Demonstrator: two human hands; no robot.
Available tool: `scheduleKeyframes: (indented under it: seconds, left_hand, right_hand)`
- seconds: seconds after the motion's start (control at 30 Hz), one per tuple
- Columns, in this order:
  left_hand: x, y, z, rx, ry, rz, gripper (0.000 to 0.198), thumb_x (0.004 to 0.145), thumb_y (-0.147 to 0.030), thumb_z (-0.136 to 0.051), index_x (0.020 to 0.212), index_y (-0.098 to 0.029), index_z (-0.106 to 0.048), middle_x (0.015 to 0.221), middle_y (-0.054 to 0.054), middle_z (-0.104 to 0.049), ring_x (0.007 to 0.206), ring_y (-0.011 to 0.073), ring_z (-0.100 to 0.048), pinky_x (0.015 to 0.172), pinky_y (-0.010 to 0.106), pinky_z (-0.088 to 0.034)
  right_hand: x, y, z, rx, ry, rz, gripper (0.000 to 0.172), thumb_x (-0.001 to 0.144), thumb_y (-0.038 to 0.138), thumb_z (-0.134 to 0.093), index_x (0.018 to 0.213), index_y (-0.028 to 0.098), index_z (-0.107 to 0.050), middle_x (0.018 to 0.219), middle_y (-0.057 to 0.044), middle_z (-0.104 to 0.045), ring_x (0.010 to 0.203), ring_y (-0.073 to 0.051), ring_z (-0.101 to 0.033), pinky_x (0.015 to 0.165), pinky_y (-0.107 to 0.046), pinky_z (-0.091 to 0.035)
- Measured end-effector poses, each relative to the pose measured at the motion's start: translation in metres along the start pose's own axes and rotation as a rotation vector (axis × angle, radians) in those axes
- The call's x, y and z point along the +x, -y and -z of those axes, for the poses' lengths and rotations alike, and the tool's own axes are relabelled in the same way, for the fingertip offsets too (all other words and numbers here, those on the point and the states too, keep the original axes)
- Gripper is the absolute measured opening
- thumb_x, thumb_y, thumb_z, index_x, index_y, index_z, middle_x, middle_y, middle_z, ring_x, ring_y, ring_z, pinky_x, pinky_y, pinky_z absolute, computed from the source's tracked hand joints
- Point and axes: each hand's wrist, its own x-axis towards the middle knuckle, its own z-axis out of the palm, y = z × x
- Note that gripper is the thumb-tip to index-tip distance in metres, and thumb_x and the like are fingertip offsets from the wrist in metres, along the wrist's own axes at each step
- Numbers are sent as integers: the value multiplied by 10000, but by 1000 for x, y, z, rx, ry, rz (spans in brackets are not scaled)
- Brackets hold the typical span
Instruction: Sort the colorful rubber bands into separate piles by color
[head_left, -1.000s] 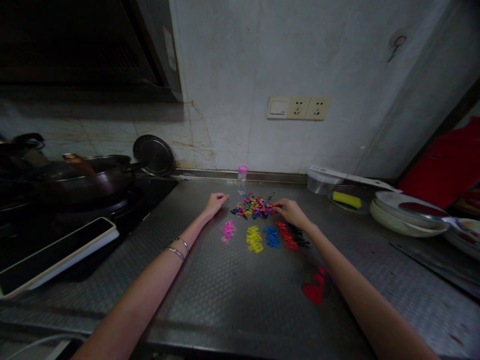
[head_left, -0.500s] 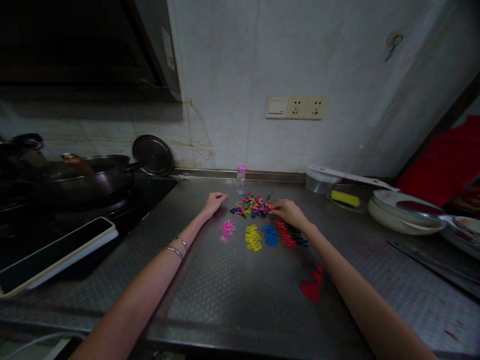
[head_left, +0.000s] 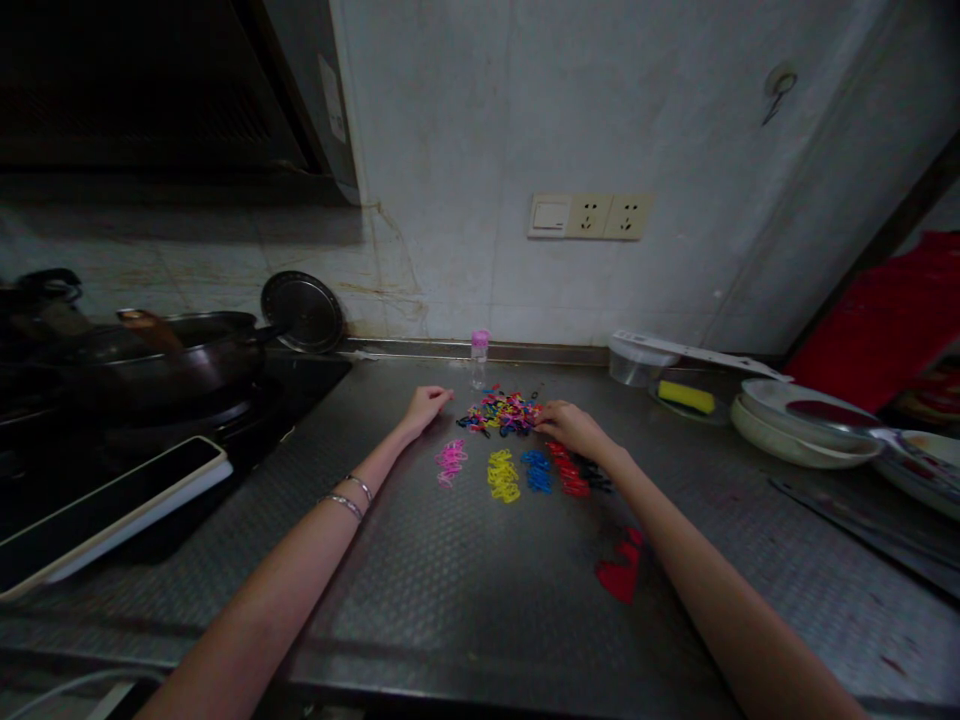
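Observation:
A mixed pile of small coloured bands [head_left: 501, 412] lies on the metal counter. My right hand [head_left: 571, 424] touches the pile's right edge, fingers pinched together; what they hold is too small to make out. Left of the pile my left hand [head_left: 428, 405] rests on the counter with its fingers closed, their contents unclear. Nearer to me lie separate groups: pink bands [head_left: 451, 462], yellow bands [head_left: 502, 476], blue bands [head_left: 537, 470], red bands [head_left: 568, 470] and black bands [head_left: 595, 476], the last partly hidden by my right wrist. A clear bottle with pink cap [head_left: 479, 358] stands behind the pile.
On the left are a pan [head_left: 180, 355] on the stove and a phone-like device [head_left: 112, 510]. A red heart-shaped piece [head_left: 619, 575] lies near my right forearm. At right are a plastic tub [head_left: 637, 362], a yellow sponge [head_left: 686, 397], bowls [head_left: 802, 440] and a knife [head_left: 862, 525].
The whole view has shifted slightly. Both hands keep nearly the same places beside the pile, with the right fingers still pinched at its edge.

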Motion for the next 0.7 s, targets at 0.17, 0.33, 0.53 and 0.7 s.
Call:
scheduleKeyframes:
  seconds: [0.17,0.33,0.53,0.7]
  left_hand:
    - [-1,-1,1,-11,6,1,352,687,-439,-554,707,-106,-669,444,-38,-421,449,77,-332,456,209,-222]
    - [-1,-1,0,-13,3,2,352,685,-436,-561,699,-102,-668,438,-36,-422,444,76,-328,447,212,-208]
    - [-1,-2,0,-41,18,2,361,685,-446,-554,698,-101,-662,434,-43,-412,435,70,-313,454,212,-208]
    - [-3,-4,0,-36,11,9,349,678,-437,-559,689,-104,-661,418,-45,-409,433,73,-323,453,211,-219]
  right_hand:
    - [-1,0,4,7,-21,-6,174,803,278,-517,814,209,-676,853,-48,-648,844,-168,-573,748,-244,-425]
    - [-1,0,4,27,-52,16,194,812,264,-499,808,193,-680,839,-58,-652,823,-167,-579,738,-244,-423]
    - [0,-2,6,75,-97,4,176,798,260,-518,799,189,-679,837,-55,-656,820,-164,-582,743,-248,-424]
    - [-7,-22,13,105,-157,-51,185,783,273,-527,784,190,-692,826,-54,-663,793,-165,-593,748,-253,-431]
